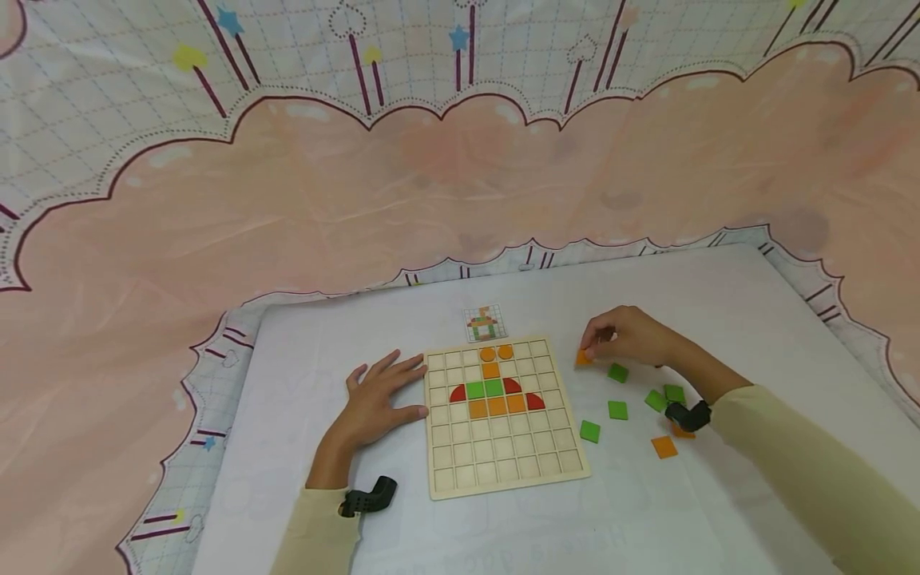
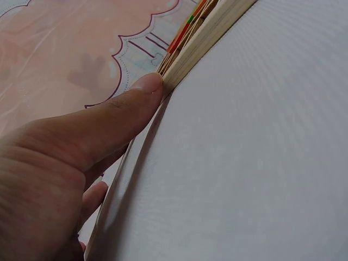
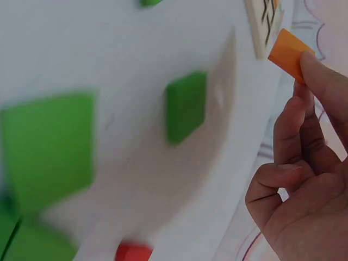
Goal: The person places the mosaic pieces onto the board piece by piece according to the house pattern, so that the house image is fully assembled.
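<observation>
A wooden grid board [image 1: 510, 471] lies on the table, with orange squares [image 1: 497, 406], green squares [image 1: 485, 389], red quarter-round pieces [image 1: 534, 401] and two orange discs [image 1: 497, 353] set in its cells. My left hand [image 1: 379, 402] rests at the board's left edge, fingers spread; in the left wrist view its thumb [image 2: 117, 122] touches the wooden side. Right of the board, my right hand [image 1: 627, 335] pinches an orange square tile [image 3: 290, 51] between thumb and fingers, just off the board's upper right.
Loose green tiles [image 1: 617, 410] and orange tiles [image 1: 664, 446] lie on the white table right of the board, some partly hidden by the right wrist. In the right wrist view a red piece [image 3: 134, 252] shows. A small pattern card [image 1: 485, 323] lies behind the board.
</observation>
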